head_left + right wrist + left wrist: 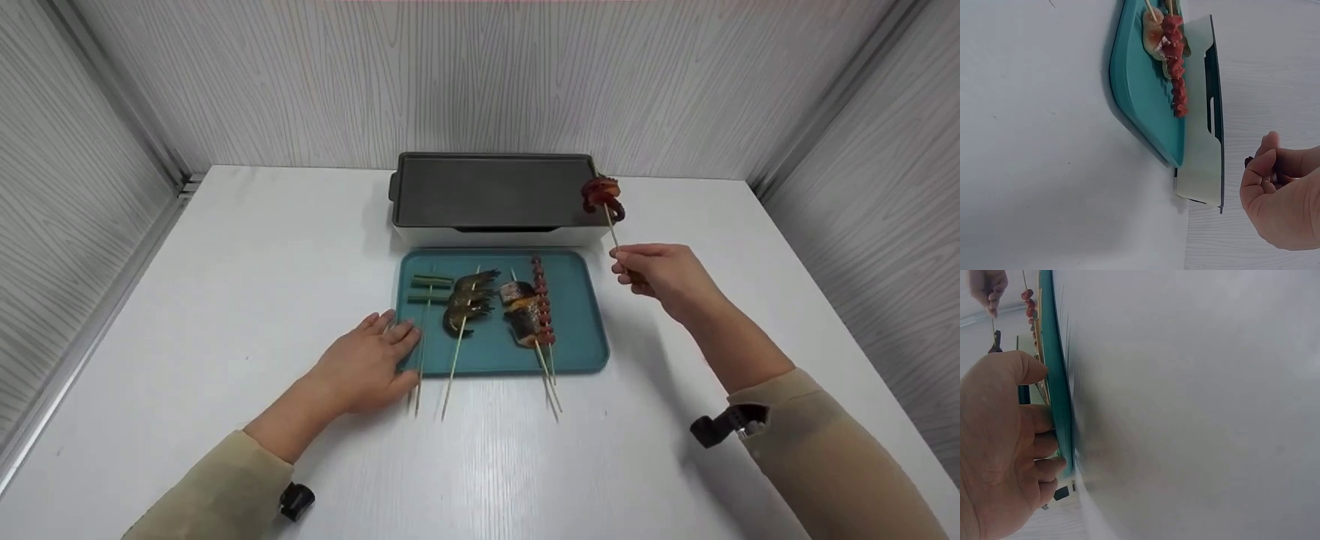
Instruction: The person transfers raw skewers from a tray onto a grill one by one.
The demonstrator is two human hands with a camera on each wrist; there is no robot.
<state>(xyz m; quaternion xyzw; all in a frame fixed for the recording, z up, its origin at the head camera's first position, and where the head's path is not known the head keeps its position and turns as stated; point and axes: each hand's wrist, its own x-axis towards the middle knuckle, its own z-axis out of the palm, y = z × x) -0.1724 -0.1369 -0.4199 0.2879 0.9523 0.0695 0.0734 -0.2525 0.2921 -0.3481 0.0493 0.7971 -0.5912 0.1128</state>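
Note:
My right hand (660, 274) pinches the stick of an octopus skewer (602, 193), raised over the right end of the black-topped grill (491, 191). In the right wrist view the curled fingers hide most of that skewer. At the lower left of the teal tray (577, 360), my left hand (371, 364) rests across the rim with spread, relaxed fingers. Nearest to it on the tray lies a skewer of green vegetable pieces (431, 298). Beside that are a shrimp skewer (469, 300), a fish skewer (523, 315) and a skewer of small red pieces (541, 300).
The grill stands against the back wall (495, 82), directly behind the tray, on a white table (262, 247). Several skewer sticks (454, 375) stick out over the tray's front edge. Panelled walls (877, 150) close in both sides.

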